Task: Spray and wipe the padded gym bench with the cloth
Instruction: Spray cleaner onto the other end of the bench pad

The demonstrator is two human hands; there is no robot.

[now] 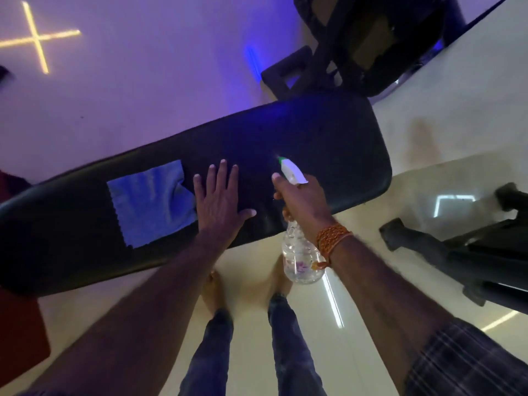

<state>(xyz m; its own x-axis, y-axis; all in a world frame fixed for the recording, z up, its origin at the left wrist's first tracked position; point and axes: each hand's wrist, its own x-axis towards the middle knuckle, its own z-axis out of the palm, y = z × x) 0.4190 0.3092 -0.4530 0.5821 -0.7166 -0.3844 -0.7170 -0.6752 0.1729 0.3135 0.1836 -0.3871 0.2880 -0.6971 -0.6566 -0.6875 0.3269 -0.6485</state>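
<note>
My right hand [303,200] grips the clear plastic spray bottle [300,252], nozzle aimed at the bench [328,138] pad's far end. My left hand [218,195] lies flat and empty on the smooth black vinyl, just beside the soft blue cloth [151,201] at mid-bench. Overspray could wet the glossy floor [371,281] by my bare feet, and I might slip.

bench [300,138] left end cut off, bottle [300,252] neck hidden — fingers [278,178] cover it
</note>
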